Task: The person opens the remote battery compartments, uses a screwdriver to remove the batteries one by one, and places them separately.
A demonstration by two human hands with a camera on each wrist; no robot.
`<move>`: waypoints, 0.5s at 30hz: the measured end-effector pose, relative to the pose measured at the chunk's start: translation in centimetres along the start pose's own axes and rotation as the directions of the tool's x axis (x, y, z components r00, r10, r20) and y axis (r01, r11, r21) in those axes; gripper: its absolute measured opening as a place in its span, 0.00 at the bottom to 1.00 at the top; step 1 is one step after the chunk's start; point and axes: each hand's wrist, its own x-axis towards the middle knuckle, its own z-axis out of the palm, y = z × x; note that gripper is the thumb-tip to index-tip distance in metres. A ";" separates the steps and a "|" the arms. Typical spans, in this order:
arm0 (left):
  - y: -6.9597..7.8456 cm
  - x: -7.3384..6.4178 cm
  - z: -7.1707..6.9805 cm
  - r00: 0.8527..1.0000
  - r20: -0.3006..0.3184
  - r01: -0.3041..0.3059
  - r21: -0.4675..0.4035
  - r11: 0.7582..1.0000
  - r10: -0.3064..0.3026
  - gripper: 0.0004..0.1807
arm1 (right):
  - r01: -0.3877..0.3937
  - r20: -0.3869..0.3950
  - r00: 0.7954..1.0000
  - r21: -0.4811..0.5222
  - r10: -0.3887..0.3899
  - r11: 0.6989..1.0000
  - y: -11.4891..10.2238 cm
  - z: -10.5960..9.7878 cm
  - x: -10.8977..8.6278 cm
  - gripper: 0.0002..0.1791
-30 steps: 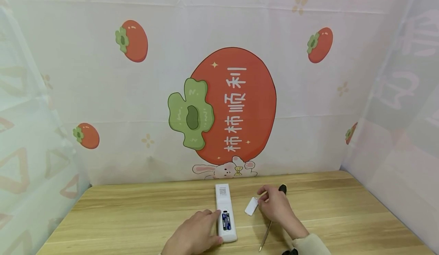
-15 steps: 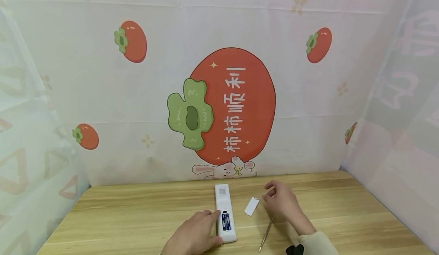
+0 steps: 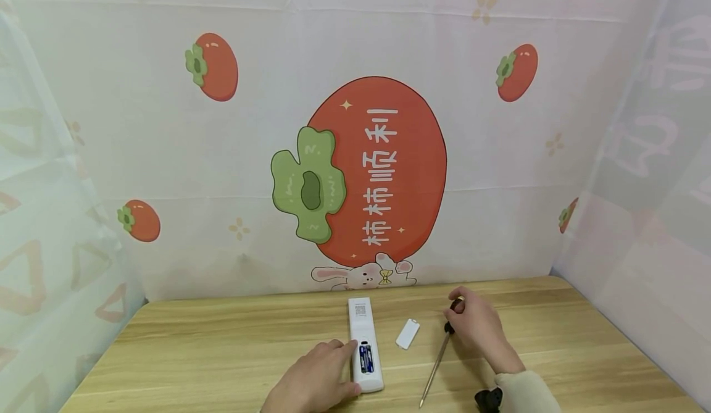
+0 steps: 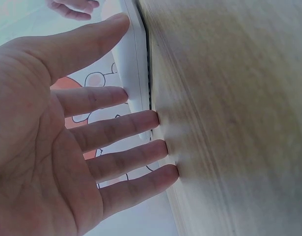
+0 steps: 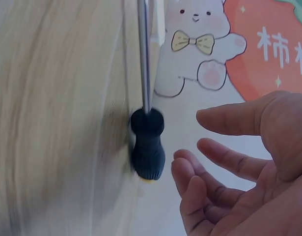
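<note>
A white remote control [image 3: 362,323] lies back up on the table, its battery bay uncovered and two blue batteries [image 3: 366,359] side by side inside. My left hand [image 3: 316,377] rests at its left side, thumb and index fingertip touching the edge; the left wrist view shows straight fingers [image 4: 123,130] reaching the tabletop. To the right lies the small white battery cover [image 3: 408,334]. Beyond it is a screwdriver with a black handle [image 5: 149,152] and a long metal shaft [image 3: 435,368]. My right hand [image 3: 480,328] hovers beside that handle, fingers loosely bent and apart from it.
The wooden table [image 3: 222,351] ends at a white backdrop [image 3: 250,92] printed with persimmons, with cloth walls at both sides. A black object [image 3: 489,399] shows at the right sleeve [image 3: 528,391], near the table's front.
My right hand has moved right, away from the battery cover and over to the screwdriver's handle. The left hand and the remote control have stayed in place.
</note>
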 end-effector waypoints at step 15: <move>0.0 0.1 0.2 1.000 0.008 0.016 -0.002 1.000 -0.016 0.37 | 0.054 0.082 0.996 -0.128 -0.043 0.990 1.5 0.2 0.5 0.25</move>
